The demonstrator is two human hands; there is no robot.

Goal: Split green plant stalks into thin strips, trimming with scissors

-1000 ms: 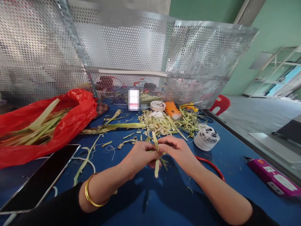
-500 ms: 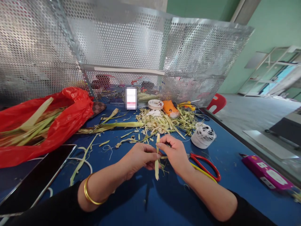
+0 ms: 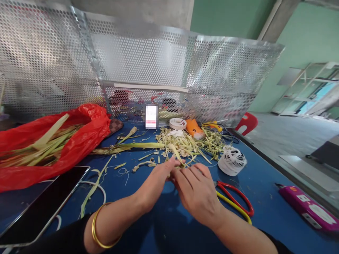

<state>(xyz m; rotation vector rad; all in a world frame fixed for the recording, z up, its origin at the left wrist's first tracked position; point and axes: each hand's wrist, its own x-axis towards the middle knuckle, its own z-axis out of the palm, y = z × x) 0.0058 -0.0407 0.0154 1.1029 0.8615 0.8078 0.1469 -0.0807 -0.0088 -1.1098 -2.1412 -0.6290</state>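
Both hands meet over the blue counter (image 3: 164, 225): the left hand (image 3: 156, 180) and right hand (image 3: 197, 192) pinch a pale leaf strip (image 3: 177, 157) between their fingertips. Red-handled scissors (image 3: 234, 201) lie just right of them, a white string coil (image 3: 232, 160) beyond, a red bag (image 3: 76, 141) at left.

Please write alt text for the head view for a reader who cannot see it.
Left hand and right hand meet over a blue table, pinching a pale leaf strip. Scissors lie to the right, a red bag of leaves to the left.
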